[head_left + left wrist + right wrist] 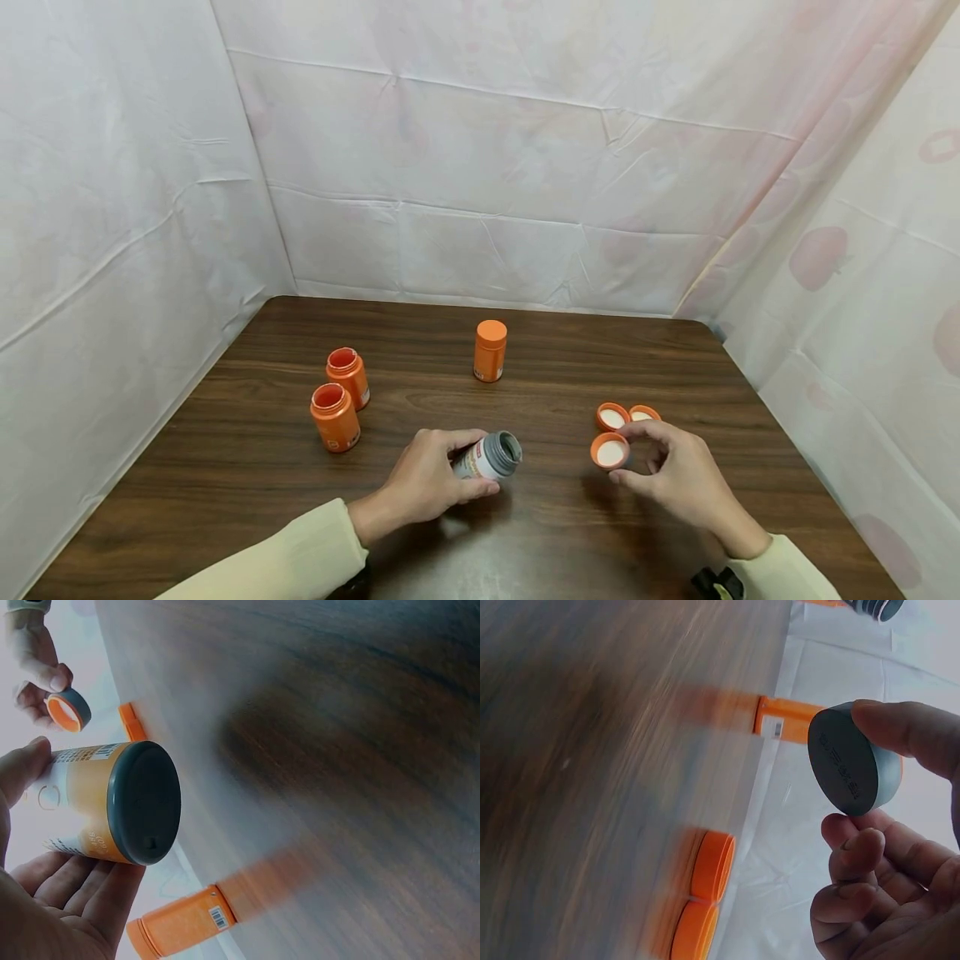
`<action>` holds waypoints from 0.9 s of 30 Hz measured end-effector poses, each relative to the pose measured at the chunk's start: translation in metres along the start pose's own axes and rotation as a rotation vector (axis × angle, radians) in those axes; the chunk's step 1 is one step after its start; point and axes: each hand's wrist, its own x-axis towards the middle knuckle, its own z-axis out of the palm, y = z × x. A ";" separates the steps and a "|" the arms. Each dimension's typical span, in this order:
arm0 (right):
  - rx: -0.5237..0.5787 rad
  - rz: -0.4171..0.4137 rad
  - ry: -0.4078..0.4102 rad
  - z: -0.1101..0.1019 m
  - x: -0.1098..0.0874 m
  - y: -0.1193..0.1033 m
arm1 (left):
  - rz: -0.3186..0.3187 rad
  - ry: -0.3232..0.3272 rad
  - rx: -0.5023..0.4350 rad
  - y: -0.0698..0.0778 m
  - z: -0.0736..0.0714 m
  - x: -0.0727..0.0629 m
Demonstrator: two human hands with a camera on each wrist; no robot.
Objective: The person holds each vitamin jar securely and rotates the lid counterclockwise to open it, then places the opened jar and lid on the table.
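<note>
My left hand [422, 482] grips a grey bottle [480, 460] with a white and orange label, also close up in the left wrist view [88, 796]. The bottle is uncapped and tilted, its threaded mouth facing right, and it is held above the table. To the right, my right hand [681, 473] pinches a cap [610, 452] between thumb and fingers. Its outside is dark grey, as the right wrist view of the cap [847, 761] shows; its inside has an orange rim and a white liner. Bottle and cap are apart.
Two uncapped orange bottles, a nearer one [337, 425] and a farther one [352, 383], stand at the left. A capped orange bottle [490, 354] stands at the back middle. Two orange caps [612, 408] lie liner-up just beyond my right hand. White cloth [465, 150] hangs around the table [420, 333].
</note>
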 end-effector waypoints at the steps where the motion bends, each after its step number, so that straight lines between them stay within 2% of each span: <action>1: -0.005 0.008 0.004 -0.001 0.000 0.002 | -0.001 0.000 -0.002 0.000 0.000 0.000; 15: -0.139 0.059 0.061 -0.015 -0.001 0.026 | -0.008 0.045 -0.019 -0.002 -0.002 0.000; 27: -0.207 0.176 0.010 -0.024 0.001 0.050 | -0.016 0.049 -0.043 -0.002 -0.004 -0.001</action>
